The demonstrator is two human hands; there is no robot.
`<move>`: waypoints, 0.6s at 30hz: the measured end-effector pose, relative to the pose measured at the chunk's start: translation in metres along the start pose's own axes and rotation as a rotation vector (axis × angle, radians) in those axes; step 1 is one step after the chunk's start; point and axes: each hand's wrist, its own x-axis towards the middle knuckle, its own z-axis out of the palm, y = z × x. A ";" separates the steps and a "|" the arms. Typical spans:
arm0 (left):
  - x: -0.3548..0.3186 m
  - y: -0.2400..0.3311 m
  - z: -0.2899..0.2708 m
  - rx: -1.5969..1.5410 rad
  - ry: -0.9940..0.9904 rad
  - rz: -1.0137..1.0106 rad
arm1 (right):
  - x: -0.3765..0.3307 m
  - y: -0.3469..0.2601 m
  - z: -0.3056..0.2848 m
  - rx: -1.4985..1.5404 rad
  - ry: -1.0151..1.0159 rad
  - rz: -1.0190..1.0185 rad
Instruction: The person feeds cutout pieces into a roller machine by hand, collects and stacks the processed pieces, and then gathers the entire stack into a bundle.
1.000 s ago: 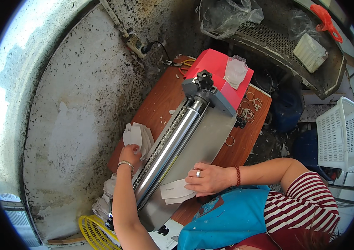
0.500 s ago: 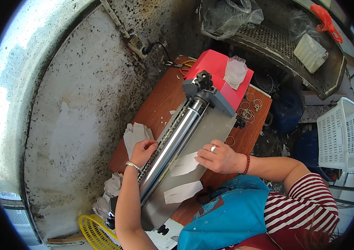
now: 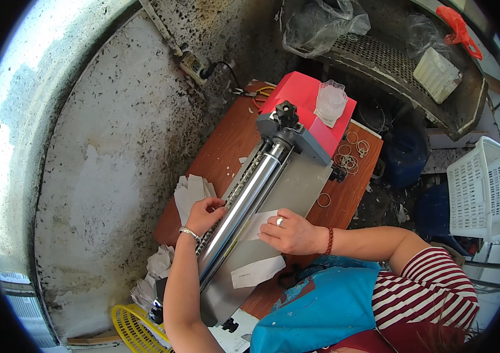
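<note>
A tabletop roller machine with a red housing (image 3: 303, 94) and a shiny metal roller (image 3: 244, 200) lies slantwise before me. My right hand (image 3: 292, 233), with a ring and a beaded bracelet, grips the outer end of a white paper piece (image 3: 256, 226); its other end meets the roller. A second white paper piece (image 3: 257, 272) lies loose on the machine's metal plate (image 3: 291, 185), nearer to me. Across the roller, my left hand (image 3: 204, 216) is closed, fingertips at the roller's far-left side. What they hold, if anything, is hidden. A stack of white paper strips (image 3: 190, 191) lies beside it.
Crumpled white paper (image 3: 157, 265) and a yellow basket (image 3: 135, 329) sit at the lower left. Several rubber bands (image 3: 348, 159) lie on the wooden table (image 3: 226, 141). A clear plastic cup (image 3: 331, 101) rests on the housing. At right stands a white basket (image 3: 479, 191).
My right hand has moved left toward the roller, and the paper piece it grips has slid in with it. The left hand has shifted only slightly. The second piece has not moved.
</note>
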 end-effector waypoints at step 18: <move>0.005 -0.078 -0.056 0.553 0.962 0.047 | -0.006 -0.028 0.008 0.342 0.000 -0.227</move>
